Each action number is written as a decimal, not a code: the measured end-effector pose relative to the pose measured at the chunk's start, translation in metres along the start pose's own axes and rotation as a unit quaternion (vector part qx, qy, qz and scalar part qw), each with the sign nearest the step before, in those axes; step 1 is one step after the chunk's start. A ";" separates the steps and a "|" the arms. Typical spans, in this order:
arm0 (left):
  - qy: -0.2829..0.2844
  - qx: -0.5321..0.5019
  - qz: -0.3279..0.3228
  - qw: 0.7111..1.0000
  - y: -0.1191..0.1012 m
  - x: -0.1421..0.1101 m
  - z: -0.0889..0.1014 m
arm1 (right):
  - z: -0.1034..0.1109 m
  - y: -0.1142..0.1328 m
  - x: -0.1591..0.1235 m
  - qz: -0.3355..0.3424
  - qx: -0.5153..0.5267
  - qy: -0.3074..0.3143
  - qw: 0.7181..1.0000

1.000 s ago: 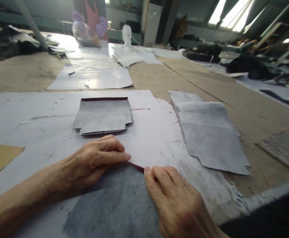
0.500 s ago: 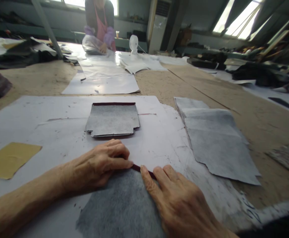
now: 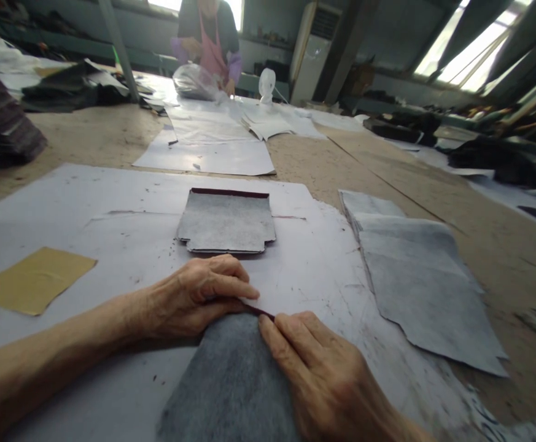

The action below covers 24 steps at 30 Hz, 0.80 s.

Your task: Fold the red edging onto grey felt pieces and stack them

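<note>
A grey fabric-like piece [image 3: 231, 380] with a narrow dark red folded edge lies under my hands, its near part cut off by the bottom of the view. My left hand [image 3: 207, 291] grips the far edge at its left, thumb and fingers closed about it. My right hand [image 3: 318, 362] pinches the same edge a little to the right, with a short stretch of dark red showing between the two. Just beyond them rests a small stack of grey pieces [image 3: 228, 221] with notched near corners and a dark red strip along the far side.
White sheets [image 3: 124, 245] cover the work table. To the right lies a pile of larger grey pieces [image 3: 419, 276]; to the left, a tan card [image 3: 40, 279]. A dark striped stack [image 3: 5, 116] stands at far left. Across the table a person [image 3: 210, 49] handles a clear plastic bag [image 3: 196, 83].
My view has swung left, so things sit further right. My right fingers moved along the edge and closed on it; my left index finger lifted slightly. The person opposite raised one hand.
</note>
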State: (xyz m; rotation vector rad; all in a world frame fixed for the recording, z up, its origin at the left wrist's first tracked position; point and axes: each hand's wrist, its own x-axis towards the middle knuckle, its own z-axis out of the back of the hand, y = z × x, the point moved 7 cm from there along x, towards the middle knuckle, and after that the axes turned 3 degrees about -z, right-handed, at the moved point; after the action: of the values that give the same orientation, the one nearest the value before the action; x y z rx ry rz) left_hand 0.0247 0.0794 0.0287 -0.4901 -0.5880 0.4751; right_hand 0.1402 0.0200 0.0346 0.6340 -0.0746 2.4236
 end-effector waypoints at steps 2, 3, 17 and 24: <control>0.032 -0.023 0.012 0.999 0.002 0.001 0.000 | 0.001 -0.001 -0.002 0.002 0.008 -0.003 1.000; 0.050 -0.035 0.017 0.998 0.003 0.002 -0.001 | 0.000 -0.001 -0.002 -0.001 0.009 -0.002 1.000; 0.028 -0.022 0.048 0.998 0.003 -0.014 0.011 | -0.005 -0.001 0.006 -0.009 0.004 0.033 0.999; 0.057 0.091 -0.032 0.994 -0.014 -0.019 0.005 | -0.012 -0.004 0.012 -0.024 0.010 0.101 0.995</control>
State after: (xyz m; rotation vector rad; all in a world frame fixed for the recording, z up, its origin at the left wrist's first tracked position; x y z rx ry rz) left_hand 0.0112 0.0597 0.0324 -0.3204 -0.4452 0.4321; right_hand 0.1292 0.0321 0.0290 0.3920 0.0486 2.4303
